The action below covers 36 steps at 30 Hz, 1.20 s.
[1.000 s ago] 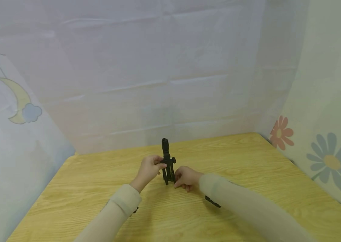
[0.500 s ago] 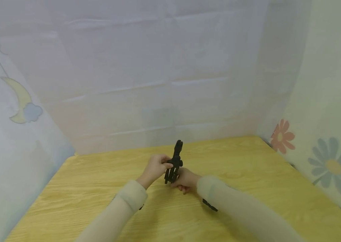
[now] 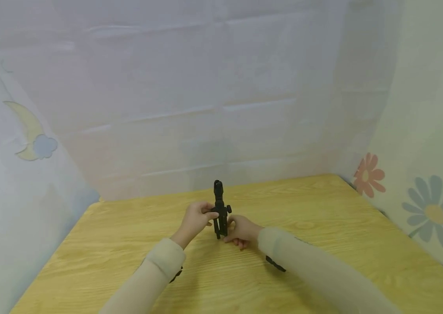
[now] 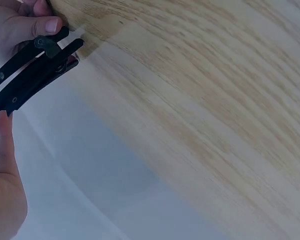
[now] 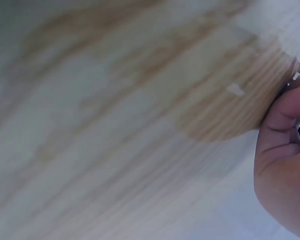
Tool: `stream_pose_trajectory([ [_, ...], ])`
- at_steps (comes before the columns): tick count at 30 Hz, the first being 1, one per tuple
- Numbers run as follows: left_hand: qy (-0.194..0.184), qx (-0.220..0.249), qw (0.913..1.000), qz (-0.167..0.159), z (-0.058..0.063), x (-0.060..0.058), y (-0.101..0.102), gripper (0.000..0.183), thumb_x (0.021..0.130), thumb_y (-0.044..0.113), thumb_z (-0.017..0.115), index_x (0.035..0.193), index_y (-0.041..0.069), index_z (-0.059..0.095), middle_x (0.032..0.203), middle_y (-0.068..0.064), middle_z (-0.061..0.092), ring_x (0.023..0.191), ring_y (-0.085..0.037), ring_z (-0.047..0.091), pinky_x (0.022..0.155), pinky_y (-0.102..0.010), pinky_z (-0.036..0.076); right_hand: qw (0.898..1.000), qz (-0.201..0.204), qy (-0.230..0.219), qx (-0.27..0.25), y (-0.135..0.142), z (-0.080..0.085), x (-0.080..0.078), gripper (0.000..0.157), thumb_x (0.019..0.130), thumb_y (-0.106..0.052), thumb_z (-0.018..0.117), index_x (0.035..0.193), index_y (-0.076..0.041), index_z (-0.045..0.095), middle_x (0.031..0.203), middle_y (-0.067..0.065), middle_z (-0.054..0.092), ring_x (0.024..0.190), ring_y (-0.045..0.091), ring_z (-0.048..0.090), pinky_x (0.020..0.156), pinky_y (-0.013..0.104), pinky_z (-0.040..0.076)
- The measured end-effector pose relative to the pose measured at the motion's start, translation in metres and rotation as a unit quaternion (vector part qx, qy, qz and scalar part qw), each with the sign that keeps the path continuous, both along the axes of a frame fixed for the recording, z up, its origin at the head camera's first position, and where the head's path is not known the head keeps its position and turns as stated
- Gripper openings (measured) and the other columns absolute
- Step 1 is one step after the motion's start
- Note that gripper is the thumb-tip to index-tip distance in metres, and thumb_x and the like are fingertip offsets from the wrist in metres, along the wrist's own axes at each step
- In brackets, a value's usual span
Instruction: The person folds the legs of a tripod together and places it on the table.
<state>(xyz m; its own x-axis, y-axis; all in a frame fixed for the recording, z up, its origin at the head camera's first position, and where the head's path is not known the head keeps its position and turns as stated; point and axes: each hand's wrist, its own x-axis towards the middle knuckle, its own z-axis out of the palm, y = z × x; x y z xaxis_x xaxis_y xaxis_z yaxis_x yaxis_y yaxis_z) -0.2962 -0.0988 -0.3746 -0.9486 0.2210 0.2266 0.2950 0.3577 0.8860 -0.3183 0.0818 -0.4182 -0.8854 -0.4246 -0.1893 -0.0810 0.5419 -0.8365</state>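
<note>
A small black tripod [image 3: 222, 220], its legs close together and pointing down, is held nearly upright over the table in the head view. My left hand [image 3: 194, 219] pinches its body below the head, between thumb and fingers. A small side knob [image 3: 229, 209] sticks out on the right. Low on the legs, my right hand [image 3: 243, 229] pinches a leg end with curled fingers. In the left wrist view the tripod legs [image 4: 32, 80] run from my left hand [image 4: 7, 185] up to my right thumb [image 4: 37, 27]. My right hand [image 5: 285, 155] mostly hides the tripod in the right wrist view.
The wood-grain table [image 3: 127, 244] spreads around both hands. A pale cloth backdrop [image 3: 166, 122] rises behind its far edge. Cloth printed with a moon [image 3: 29, 124] and flowers [image 3: 435, 213] borders the left and right sides.
Half a second ago the tripod swung right and leaned that way with my left hand; now both are back left and it is more upright. My right hand stays at the leg ends.
</note>
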Motion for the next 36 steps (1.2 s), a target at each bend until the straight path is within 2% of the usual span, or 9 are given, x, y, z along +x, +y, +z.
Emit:
stream_pose_trajectory([
  [5,-0.003,-0.003,0.9999,-0.013,-0.002,-0.004,0.000,0.015,0.091,-0.003,0.064,0.104,-0.010,0.064,0.097,-0.020,0.070,0.089,-0.031,0.069,0.066,-0.032,0.057,1.000,0.006,0.000,-0.001,0.002,-0.001,-0.001,0.048,0.084,-0.007,0.077,0.123,-0.003,0.050,0.051,0.006,0.053,0.036,0.011,0.047,0.035,0.021,0.042],
  [11,0.001,-0.024,0.9993,-0.029,0.000,-0.004,0.000,0.021,0.093,0.003,0.064,0.110,-0.008,0.064,0.104,-0.018,0.068,0.095,-0.031,0.066,0.076,-0.038,0.056,1.000,-0.008,0.017,0.018,0.003,-0.004,0.003,0.038,0.082,-0.009,0.079,0.107,0.000,0.051,0.051,0.005,0.053,0.036,0.010,0.048,0.035,0.021,0.042],
  [15,0.010,-0.039,0.9992,-0.003,0.002,0.004,0.004,0.036,0.093,0.011,0.067,0.123,-0.006,0.060,0.115,-0.021,0.065,0.102,-0.034,0.064,0.084,-0.044,0.054,0.999,-0.031,0.019,0.021,0.004,-0.002,0.009,0.037,0.081,-0.010,0.080,0.099,-0.002,0.050,0.052,0.004,0.053,0.036,0.010,0.046,0.036,0.021,0.041],
  [18,-0.006,-0.037,0.9990,0.023,0.003,0.013,0.009,0.052,0.092,0.016,0.069,0.135,-0.006,0.049,0.126,-0.024,0.059,0.108,-0.037,0.062,0.086,-0.045,0.053,0.998,-0.046,0.022,0.023,0.006,0.001,0.014,0.035,0.080,-0.009,0.081,0.095,-0.003,0.050,0.051,0.004,0.052,0.035,0.010,0.045,0.036,0.022,0.042],
  [22,-0.033,-0.028,0.9988,0.025,0.001,0.025,0.017,0.062,0.091,0.009,0.069,0.141,-0.009,0.039,0.132,-0.029,0.052,0.114,-0.041,0.058,0.087,-0.045,0.053,0.998,-0.041,0.040,0.023,0.010,0.002,0.019,0.023,0.082,-0.008,0.078,0.085,-0.001,0.057,0.047,0.003,0.050,0.033,0.008,0.046,0.035,0.024,0.044],
  [25,-0.032,-0.029,0.9989,0.017,-0.002,0.032,0.024,0.062,0.089,0.002,0.068,0.141,-0.011,0.037,0.131,-0.031,0.052,0.115,-0.044,0.056,0.086,-0.045,0.053,0.998,-0.039,0.044,0.018,0.013,0.002,0.022,0.020,0.084,-0.010,0.076,0.078,-0.003,0.058,0.047,0.002,0.049,0.033,0.008,0.047,0.035,0.025,0.045],
  [28,-0.022,-0.028,0.9991,0.023,-0.003,0.035,0.031,0.058,0.089,0.000,0.068,0.139,-0.010,0.041,0.130,-0.030,0.052,0.114,-0.044,0.057,0.086,-0.044,0.054,0.998,-0.043,0.045,0.012,0.012,0.003,0.024,0.017,0.087,-0.010,0.072,0.079,-0.002,0.059,0.049,0.003,0.049,0.033,0.008,0.048,0.036,0.027,0.047],
  [31,-0.008,-0.024,0.9990,0.037,-0.003,0.034,0.036,0.050,0.090,-0.001,0.067,0.134,-0.010,0.046,0.127,-0.030,0.054,0.110,-0.042,0.060,0.083,-0.042,0.055,0.998,-0.042,0.052,0.017,0.010,0.002,0.025,0.012,0.092,-0.007,0.065,0.083,0.000,0.061,0.049,0.004,0.050,0.034,0.009,0.048,0.037,0.029,0.049],
  [36,0.016,-0.015,0.9981,0.058,-0.004,0.029,0.038,0.038,0.091,-0.002,0.064,0.126,-0.012,0.053,0.116,-0.028,0.062,0.102,-0.038,0.064,0.078,-0.039,0.057,0.997,-0.026,0.065,0.029,0.009,0.002,0.026,0.013,0.094,0.000,0.056,0.082,0.002,0.058,0.049,0.004,0.050,0.035,0.009,0.049,0.038,0.030,0.049],
])
